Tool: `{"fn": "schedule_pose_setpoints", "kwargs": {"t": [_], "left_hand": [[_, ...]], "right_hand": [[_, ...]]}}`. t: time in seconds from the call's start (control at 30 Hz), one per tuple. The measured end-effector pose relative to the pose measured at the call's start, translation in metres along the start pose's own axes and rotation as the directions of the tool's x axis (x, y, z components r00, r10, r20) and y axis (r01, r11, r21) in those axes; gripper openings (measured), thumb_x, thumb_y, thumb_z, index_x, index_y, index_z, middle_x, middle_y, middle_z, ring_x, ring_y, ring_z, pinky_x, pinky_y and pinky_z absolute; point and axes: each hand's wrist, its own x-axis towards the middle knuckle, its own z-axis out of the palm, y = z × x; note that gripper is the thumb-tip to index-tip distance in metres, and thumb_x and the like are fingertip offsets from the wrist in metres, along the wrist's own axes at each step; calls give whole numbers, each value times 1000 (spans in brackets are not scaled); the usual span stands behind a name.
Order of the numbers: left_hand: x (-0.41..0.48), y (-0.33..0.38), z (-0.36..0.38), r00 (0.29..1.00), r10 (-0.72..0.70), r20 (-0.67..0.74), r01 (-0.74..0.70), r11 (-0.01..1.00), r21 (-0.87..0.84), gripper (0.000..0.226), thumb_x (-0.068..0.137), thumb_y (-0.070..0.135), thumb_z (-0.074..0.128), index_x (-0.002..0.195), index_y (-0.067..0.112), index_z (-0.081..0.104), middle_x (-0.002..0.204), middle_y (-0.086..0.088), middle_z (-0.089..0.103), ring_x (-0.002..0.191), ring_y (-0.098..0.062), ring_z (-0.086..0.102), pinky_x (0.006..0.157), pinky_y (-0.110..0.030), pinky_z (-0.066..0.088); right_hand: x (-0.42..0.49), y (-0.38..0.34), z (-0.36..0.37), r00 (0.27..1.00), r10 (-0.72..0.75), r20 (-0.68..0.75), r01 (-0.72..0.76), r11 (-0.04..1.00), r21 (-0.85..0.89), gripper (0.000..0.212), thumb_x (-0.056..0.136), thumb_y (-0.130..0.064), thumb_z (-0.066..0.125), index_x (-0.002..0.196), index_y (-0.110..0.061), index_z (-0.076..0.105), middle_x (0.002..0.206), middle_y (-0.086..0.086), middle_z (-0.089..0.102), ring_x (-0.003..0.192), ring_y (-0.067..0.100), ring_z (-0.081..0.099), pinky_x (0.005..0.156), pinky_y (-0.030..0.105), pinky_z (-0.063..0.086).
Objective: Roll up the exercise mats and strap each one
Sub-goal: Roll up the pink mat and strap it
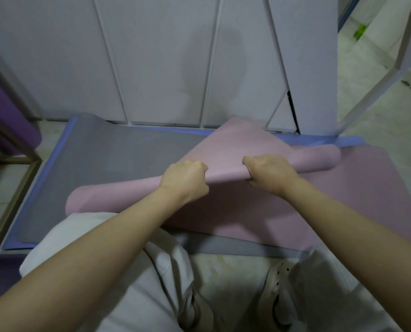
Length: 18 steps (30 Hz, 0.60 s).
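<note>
Pink mat (235, 144), left grip (184, 180), right grip (269, 174), fingertips hidden

White panelled wall (151, 56), pale tiled floor (372, 109) — dim light

Our fingers (200, 167) sit on the top mat (235, 152), which lies on a second mat (118, 159) reaching left of them. Beyond them stand cupboard doors (163, 68).
</note>
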Motion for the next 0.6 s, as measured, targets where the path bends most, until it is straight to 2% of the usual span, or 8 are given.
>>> {"fn": "schedule_pose_setpoints", "kwargs": {"t": [0.07,0.13,0.23,0.3,0.37,0.5,0.6], "left_hand": [[4,-3,4,982,-21,189,43,993,-114,15,77,19,60,92,14,60,98,-11,63,81,-30,55,66,-26,37],[9,-9,7,933,16,360,56,980,-189,17,75,22,69,85,14,58,87,-9,60,76,-26,53,62,-25,39],[10,-17,10,903,79,422,13,977,-212,30,75,33,74,92,11,61,89,-7,61,82,-26,57,70,-30,44],[7,-19,12,939,81,334,-42,992,-122,39,78,37,71,104,11,57,105,-9,61,97,-28,57,75,-30,42],[2,-17,16,979,107,175,-110,994,8,44,82,35,65,115,13,47,120,-9,54,112,-30,52,82,-33,40],[-2,-2,25,983,167,-74,-162,984,67,38,89,30,55,120,14,41,122,-6,49,113,-28,48,85,-36,36],[3,-3,24,990,134,-53,-133,991,22,39,87,28,59,119,13,42,121,-8,51,111,-29,50,85,-37,37]], "right_hand": [[2,0,-2,984,-19,180,20,1000,-4,28,86,-31,58,106,-12,56,106,11,65,96,33,61,67,33,40],[2,-6,-5,970,-50,240,45,999,28,29,86,-32,56,109,-14,57,110,11,64,100,33,60,70,33,40],[5,-12,-4,964,-47,262,49,999,1,29,86,-31,55,108,-14,59,112,11,64,102,32,60,74,33,44],[7,-16,-5,959,-26,282,31,999,-12,29,85,-30,55,109,-14,60,113,11,63,102,33,60,76,33,45],[11,-21,-6,957,-4,289,1,1000,10,29,84,-30,56,108,-14,60,113,12,63,102,33,60,74,33,43],[22,-37,-13,959,2,283,-23,997,70,27,85,-27,55,107,-13,61,111,11,64,100,32,60,70,30,37],[28,-43,-22,959,-9,284,-1,999,36,29,86,-25,54,110,-11,60,112,12,63,101,32,60,70,30,37]]}}
